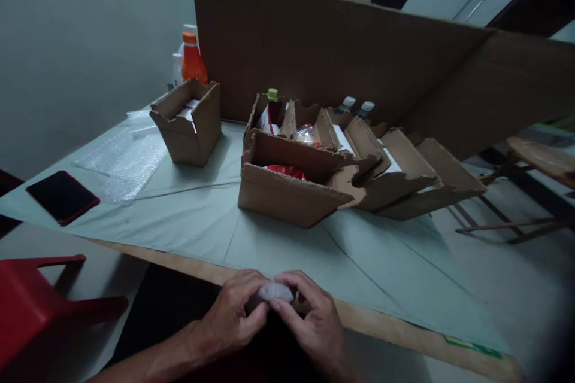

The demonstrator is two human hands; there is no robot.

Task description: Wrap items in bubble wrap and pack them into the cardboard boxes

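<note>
Both hands meet at the table's front edge around a small, greyish, translucent bundle (275, 292) that looks like bubble wrap. Its left side is pinched between the thumb and fingers of my left hand (238, 311). My right hand (312, 317) grips the other side, thumb in front and fingers behind. What lies inside the wrap cannot be made out. Beyond the hands stands a cardboard box (287, 197) with a red packet (286, 172) in it.
Several more cardboard boxes (404, 158) stand behind it, holding packets and bottles. Farther left are a separate box (197, 134), bubble wrap sheets (135, 161), a phone (63, 196) and an orange bottle (193, 63). A cardboard panel (323, 54) closes the back. A red stool (40, 293) sits lower left.
</note>
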